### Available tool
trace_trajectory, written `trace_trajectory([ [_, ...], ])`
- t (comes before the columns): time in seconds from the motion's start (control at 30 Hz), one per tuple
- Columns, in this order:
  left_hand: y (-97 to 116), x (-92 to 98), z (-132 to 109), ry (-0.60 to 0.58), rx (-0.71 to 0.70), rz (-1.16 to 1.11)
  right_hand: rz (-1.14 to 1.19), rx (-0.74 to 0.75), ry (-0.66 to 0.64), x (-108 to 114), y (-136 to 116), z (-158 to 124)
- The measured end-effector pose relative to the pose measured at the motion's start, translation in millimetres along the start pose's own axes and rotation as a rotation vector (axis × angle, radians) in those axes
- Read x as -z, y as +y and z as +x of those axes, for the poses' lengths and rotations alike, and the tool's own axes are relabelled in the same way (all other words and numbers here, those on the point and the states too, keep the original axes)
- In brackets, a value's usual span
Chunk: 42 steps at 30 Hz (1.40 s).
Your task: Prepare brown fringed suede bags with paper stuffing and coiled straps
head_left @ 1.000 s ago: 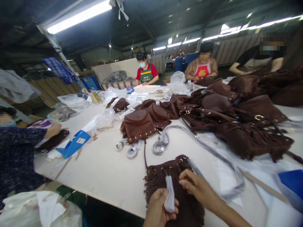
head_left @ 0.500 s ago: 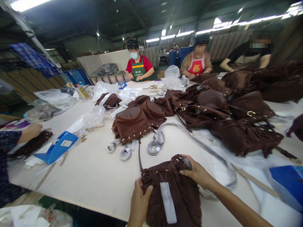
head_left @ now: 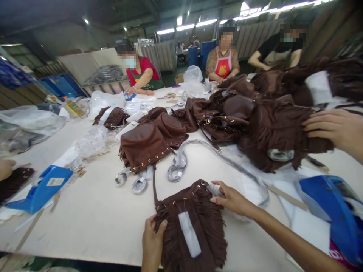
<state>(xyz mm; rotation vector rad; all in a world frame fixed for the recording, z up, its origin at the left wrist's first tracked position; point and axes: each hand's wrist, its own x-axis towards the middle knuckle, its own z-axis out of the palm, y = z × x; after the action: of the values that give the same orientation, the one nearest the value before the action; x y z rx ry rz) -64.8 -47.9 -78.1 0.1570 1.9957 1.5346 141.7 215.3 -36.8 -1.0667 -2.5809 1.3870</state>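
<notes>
A dark brown fringed drawstring bag (head_left: 198,226) stands near the table's front edge, held between my two hands. My left hand (head_left: 153,240) grips its left side below the eyelets, thumb in front. At the upper right corner my right hand (head_left: 231,200) pinches the bag's edge beside a bit of greyish wrapping (head_left: 214,189). A white strip (head_left: 189,234) hangs down the bag's front from a thin cord. One brown strap (head_left: 154,187) runs up from the left corner towards a smoother brown bag (head_left: 144,145). Wrapped grey coils (head_left: 176,172) lie just beyond.
More brown bags (head_left: 238,105) are heaped at the back right, where a co-worker's hand (head_left: 337,128) touches a fringed one. Blue tape dispensers stand left (head_left: 42,190) and right (head_left: 331,211). Clear plastic (head_left: 92,141) lies left of centre. Several people work around the table.
My view has swung right. A co-worker's hand has come in at the right onto a fringed bag, and the person in green now reaches over the table. My hold stays the same.
</notes>
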Motion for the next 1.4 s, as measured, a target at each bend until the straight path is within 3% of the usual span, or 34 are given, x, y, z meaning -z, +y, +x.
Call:
trace_trajectory([
  [0.13,7,3.7,1,0.054,-0.078,0.063,-0.072,0.143,-0.069,11,-8,-18],
  [0.3,20,8.6,5,-0.095,-0.156,0.150,-0.049,0.136,-0.268,11,1,-28],
  [0.4,26,8.7,12,-0.103,-0.164,0.176,-0.011,0.142,-0.359,10,10,-23],
  [0.53,22,-4.9,8,-0.077,-0.126,0.048,0.069,0.111,-0.193,4,13,-6],
  [0.67,5,-39.9,-21,0.072,-0.032,-0.122,0.031,0.101,-0.017,-3,6,22],
  [0.77,-4,-66.5,-45,0.104,0.017,-0.193,-0.117,0.170,0.039,6,-14,54],
  [0.83,-3,-72.0,-55,-0.032,0.058,-0.158,-0.286,0.190,0.070,17,-33,79],
  [0.93,13,-53.4,-62,-0.423,0.076,0.044,-0.520,0.150,0.182,32,-60,111],
  [0.97,20,-42.2,-61,-0.465,0.009,0.144,-0.573,0.166,0.233,35,-67,116],
  [1.0,28,-30.6,-58,-0.413,-0.117,0.249,-0.613,0.208,0.287,38,-73,117],
  [1.07,40,-11.5,-45,-0.192,-0.412,0.460,-0.655,0.339,0.404,38,-82,102],
  [1.13,47,-4.1,-26,-0.098,-0.653,0.698,-0.648,0.437,0.512,28,-84,67],
  [1.2,49,-8.6,-4,-0.151,-0.833,0.955,-0.628,0.468,0.556,6,-78,21],
  [1.3,47,-23.5,21,-0.215,-0.985,1.267,-0.699,0.467,0.435,-42,-46,-40],
  [1.4,43,-31.1,20,-0.282,-0.982,1.463,-0.781,0.436,0.372,-76,-3,-60],
])
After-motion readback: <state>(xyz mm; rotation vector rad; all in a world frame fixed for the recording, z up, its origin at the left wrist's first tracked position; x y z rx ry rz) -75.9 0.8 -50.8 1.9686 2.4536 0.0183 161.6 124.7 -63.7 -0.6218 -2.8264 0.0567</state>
